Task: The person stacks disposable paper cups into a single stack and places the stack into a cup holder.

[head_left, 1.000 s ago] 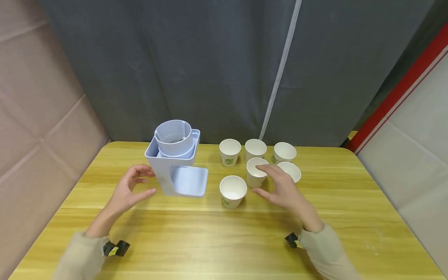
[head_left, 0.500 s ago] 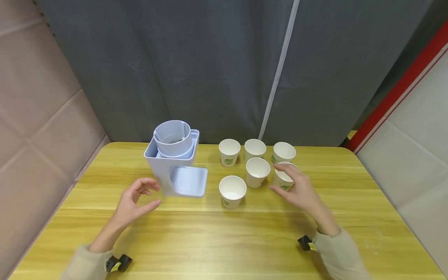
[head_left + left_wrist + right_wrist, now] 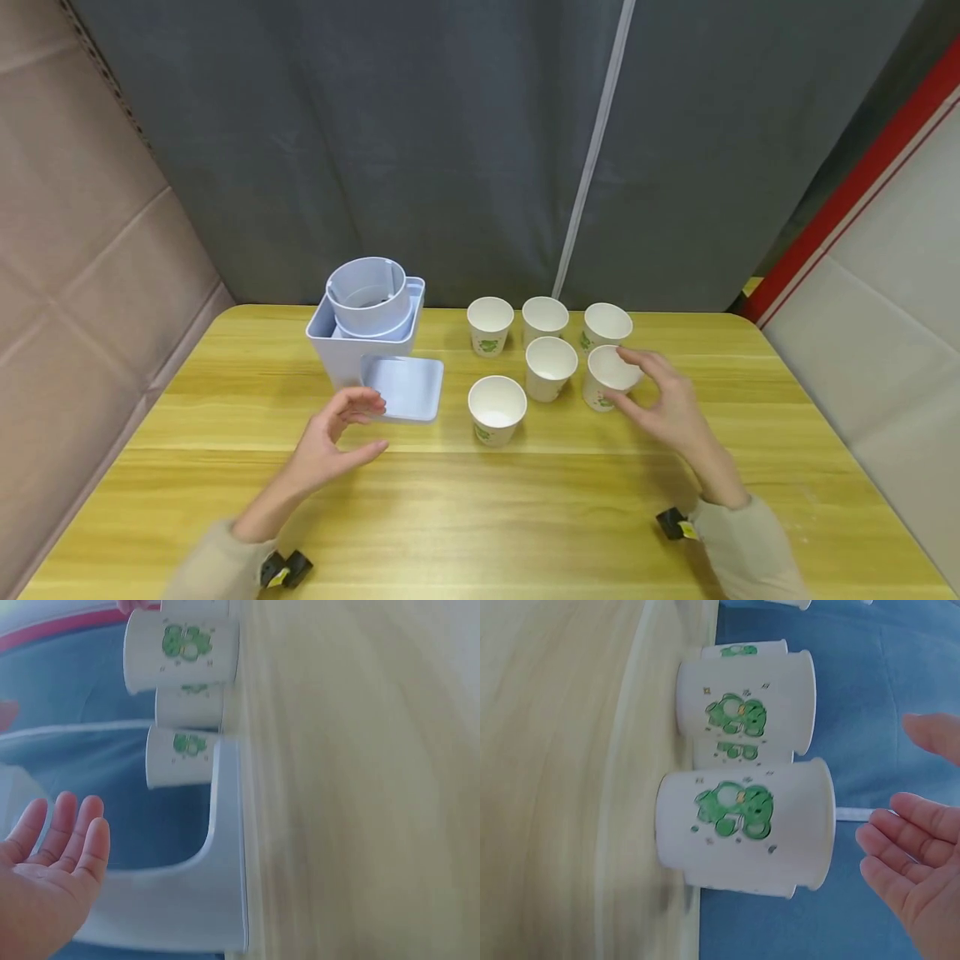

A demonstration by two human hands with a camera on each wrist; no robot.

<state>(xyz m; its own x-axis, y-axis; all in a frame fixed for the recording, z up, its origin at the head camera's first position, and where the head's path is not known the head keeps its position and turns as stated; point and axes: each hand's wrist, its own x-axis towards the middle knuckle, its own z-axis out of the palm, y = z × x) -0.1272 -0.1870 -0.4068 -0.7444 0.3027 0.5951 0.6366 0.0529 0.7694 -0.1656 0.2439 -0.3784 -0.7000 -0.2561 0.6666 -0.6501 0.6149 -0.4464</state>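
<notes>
My right hand (image 3: 671,408) hovers with fingers and thumb spread at the right side of a white paper cup (image 3: 602,387). In the right wrist view this cup (image 3: 735,825) stands upright and shows a green bear print; the fingers are just off its rim. My left hand (image 3: 330,442) is held in the air, thumb apart from the relaxed fingers, holding nothing. It overlaps the lower front of a pale blue dispenser (image 3: 341,358), which has a round hopper (image 3: 369,317) on top and a flat square tray (image 3: 408,392) at its foot.
A front cup (image 3: 497,412) stands right of the tray, another cup (image 3: 550,375) behind it. Farther back a row of three holds a left cup (image 3: 490,333), a middle cup (image 3: 545,315) and a right cup (image 3: 606,323). A grey curtain (image 3: 450,150) hangs behind the wooden table (image 3: 480,517).
My right hand has moved rightward from the middle cup to the right one. My left hand has shifted right and nearer, from beside the dispenser to in front of it. The cups stay put.
</notes>
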